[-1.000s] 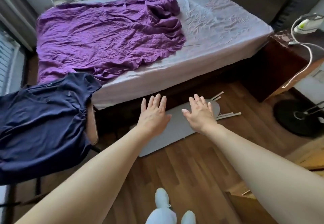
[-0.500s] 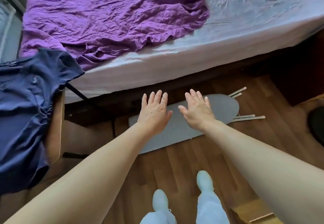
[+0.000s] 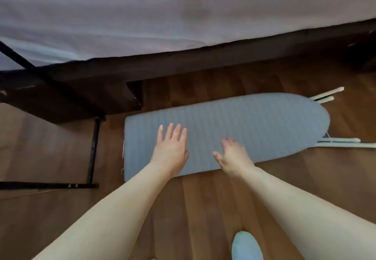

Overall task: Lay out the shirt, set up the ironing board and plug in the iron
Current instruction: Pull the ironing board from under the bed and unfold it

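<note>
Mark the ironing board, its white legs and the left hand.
ironing board (image 3: 254, 129): head view, middle of the grey cover.
white legs (image 3: 341, 140): head view, the lower leg sticking out past the board's rounded end.
left hand (image 3: 171, 150): head view, back of the hand.

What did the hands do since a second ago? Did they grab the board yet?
Both came down: the left hand and right hand now reach over the ironing board, open, gripping nothing; I cannot tell if they touch it. The board still lies flat on the floor by the bed.
</note>
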`<state>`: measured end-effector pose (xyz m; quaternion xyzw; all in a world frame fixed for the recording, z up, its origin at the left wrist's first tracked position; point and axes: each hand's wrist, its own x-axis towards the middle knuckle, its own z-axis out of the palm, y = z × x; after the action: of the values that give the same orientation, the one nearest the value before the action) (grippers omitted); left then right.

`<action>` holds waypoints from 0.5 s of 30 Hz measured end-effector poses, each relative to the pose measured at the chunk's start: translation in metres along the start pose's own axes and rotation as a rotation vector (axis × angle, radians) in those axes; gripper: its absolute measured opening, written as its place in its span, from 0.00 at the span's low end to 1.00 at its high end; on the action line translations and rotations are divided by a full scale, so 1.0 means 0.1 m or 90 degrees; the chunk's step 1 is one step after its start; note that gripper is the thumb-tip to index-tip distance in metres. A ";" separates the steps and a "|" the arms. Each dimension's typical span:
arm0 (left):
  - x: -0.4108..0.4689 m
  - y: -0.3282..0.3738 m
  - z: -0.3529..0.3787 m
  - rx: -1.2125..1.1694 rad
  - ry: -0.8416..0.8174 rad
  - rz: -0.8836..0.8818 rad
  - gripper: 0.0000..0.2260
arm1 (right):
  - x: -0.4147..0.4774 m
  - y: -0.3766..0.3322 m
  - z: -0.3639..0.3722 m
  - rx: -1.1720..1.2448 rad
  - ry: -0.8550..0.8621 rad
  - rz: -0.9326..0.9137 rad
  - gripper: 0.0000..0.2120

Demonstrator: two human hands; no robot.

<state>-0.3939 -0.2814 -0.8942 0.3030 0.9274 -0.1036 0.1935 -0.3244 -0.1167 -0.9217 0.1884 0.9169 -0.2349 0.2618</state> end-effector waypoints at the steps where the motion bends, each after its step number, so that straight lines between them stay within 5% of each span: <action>1: 0.10 0.02 0.20 0.002 0.006 0.009 0.28 | 0.13 0.09 0.17 0.015 -0.008 0.002 0.26; 8: 0.73 0.23 1.17 0.027 -0.016 0.004 0.28 | 0.88 0.51 0.87 0.121 -0.052 0.060 0.25; 15: 0.71 0.31 1.46 0.010 -0.028 0.016 0.28 | 1.13 0.58 1.28 0.363 -0.017 0.308 0.16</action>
<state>-0.3848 -0.2648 -1.0590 0.3137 0.9183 -0.1149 0.2125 -0.3369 -0.1122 -1.1017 0.4619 0.7402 -0.4145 0.2587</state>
